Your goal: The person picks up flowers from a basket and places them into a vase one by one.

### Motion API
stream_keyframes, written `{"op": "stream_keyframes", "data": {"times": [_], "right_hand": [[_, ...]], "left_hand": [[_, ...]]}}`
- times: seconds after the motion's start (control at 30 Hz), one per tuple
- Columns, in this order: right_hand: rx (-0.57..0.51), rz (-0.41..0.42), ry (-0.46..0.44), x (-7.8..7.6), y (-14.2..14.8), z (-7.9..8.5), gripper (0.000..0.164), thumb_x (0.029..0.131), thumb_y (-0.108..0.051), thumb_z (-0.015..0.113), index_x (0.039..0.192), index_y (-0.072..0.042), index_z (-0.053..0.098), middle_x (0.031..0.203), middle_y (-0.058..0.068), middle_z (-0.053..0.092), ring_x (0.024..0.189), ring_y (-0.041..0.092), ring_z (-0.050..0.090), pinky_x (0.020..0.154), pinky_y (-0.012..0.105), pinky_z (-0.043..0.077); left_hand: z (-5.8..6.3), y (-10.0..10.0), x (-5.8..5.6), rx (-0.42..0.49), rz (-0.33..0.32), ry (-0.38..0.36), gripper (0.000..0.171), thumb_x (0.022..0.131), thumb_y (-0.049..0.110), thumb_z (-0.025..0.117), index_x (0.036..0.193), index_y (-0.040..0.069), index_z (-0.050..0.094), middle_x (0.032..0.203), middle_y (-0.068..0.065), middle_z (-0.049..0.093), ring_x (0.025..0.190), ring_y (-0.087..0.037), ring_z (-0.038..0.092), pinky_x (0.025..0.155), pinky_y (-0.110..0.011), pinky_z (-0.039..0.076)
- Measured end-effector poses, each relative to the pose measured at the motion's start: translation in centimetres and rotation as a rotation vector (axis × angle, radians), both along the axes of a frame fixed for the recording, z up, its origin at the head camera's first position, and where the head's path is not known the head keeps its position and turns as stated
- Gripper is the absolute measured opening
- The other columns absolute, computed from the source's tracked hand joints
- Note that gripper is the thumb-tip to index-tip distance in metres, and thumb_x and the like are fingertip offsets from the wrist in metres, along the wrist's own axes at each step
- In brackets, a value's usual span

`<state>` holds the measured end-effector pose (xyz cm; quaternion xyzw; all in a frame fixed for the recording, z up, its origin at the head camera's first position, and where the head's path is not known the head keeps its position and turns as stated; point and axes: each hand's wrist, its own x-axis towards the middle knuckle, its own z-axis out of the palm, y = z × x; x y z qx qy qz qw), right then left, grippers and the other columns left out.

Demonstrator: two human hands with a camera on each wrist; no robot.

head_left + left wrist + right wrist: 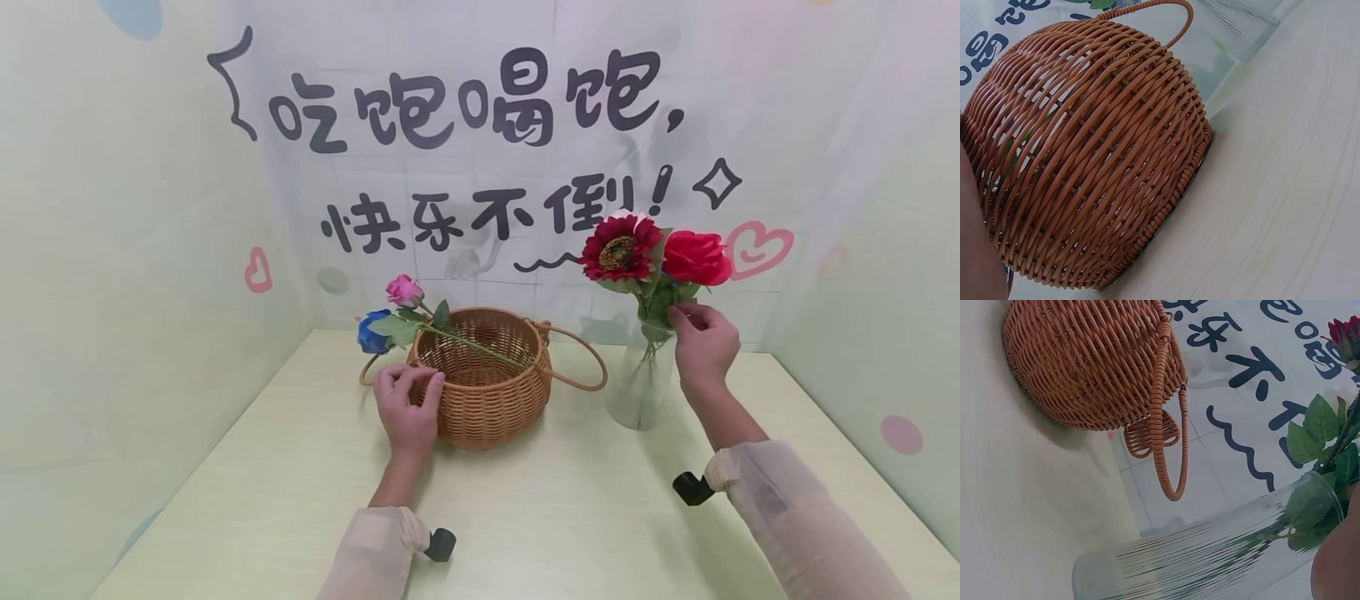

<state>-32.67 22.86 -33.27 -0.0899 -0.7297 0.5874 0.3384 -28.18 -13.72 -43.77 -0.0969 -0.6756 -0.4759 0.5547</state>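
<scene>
My left hand [408,417] is at the front left of a brown wicker basket [491,417], fingers and thumb bent onto its rim. Across the basket's opening lie a pink rose [405,290] and a blue flower [373,332], their heads beyond its left edge. To the right, my right hand [705,346] pinches at the leaves and stem under a red rose [696,258], by the mouth of a clear glass vase [637,400]. A dark red daisy-like flower [619,250] also stands in the vase. The fingertips are hidden in both wrist views.
A looped handle [592,358] of the basket hangs out toward the vase. Both stand on a pale wood-look table [540,517]. Behind is a white printed backdrop [465,42] with dark lettering, and pale sheets enclose the sides.
</scene>
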Motion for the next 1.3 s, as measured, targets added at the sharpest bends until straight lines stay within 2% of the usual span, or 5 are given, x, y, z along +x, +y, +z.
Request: {"op": "stream_keyframes", "data": {"times": [0.33,0.6,0.93,1.13,1.3], "right_hand": [[0.022,-0.010,-0.012,0.5,-0.3,-0.6,0.030,0.088,-0.025,0.071,0.107,-0.001,0.072,0.074,-0.003,0.053,0.071,0.009,0.048,0.062,0.023,0.041],[0.001,-0.010,0.006,0.5,-0.3,-1.3,0.030,0.088,-0.024,0.072,0.106,-0.001,0.072,0.076,-0.003,0.052,0.072,0.009,0.048,0.062,0.022,0.041],[-0.140,0.014,0.044,0.8,-0.5,-2.1,0.025,0.086,-0.024,0.075,0.103,-0.007,0.074,0.076,-0.002,0.055,0.074,0.009,0.051,0.063,0.020,0.042],[-0.223,0.025,0.072,1.0,-0.6,-2.5,0.016,0.084,-0.020,0.077,0.097,-0.011,0.075,0.073,-0.001,0.055,0.071,0.010,0.049,0.060,0.020,0.039],[-0.261,0.036,0.098,1.1,-0.8,-2.8,0.021,0.084,-0.020,0.077,0.100,-0.007,0.074,0.074,-0.001,0.055,0.073,0.010,0.049,0.061,0.019,0.040]], "left_hand": [[0.1,0.1,0.1,0.015,-0.005,-0.033,0.007,0.079,0.010,0.077,0.082,0.007,0.072,0.093,-0.013,0.050,0.098,-0.025,0.045,0.089,-0.036,0.032],[0.4,0.3,0.2,0.019,0.001,-0.002,0.009,0.075,0.001,0.078,0.081,0.004,0.071,0.092,-0.018,0.051,0.096,-0.031,0.045,0.087,-0.035,0.031],[3.1,1.9,2.7,0.035,-0.023,0.034,0.009,0.074,-0.010,0.073,0.079,-0.008,0.066,0.089,-0.028,0.047,0.092,-0.041,0.043,0.087,-0.034,0.030],[3.3,1.9,2.9,0.034,-0.021,0.034,0.009,0.074,-0.010,0.073,0.079,-0.007,0.066,0.089,-0.027,0.048,0.092,-0.040,0.043,0.087,-0.033,0.030],[3.1,1.9,2.7,0.031,-0.008,0.042,0.009,0.074,-0.010,0.073,0.079,-0.006,0.067,0.089,-0.025,0.048,0.092,-0.039,0.044,0.087,-0.033,0.031]]}}
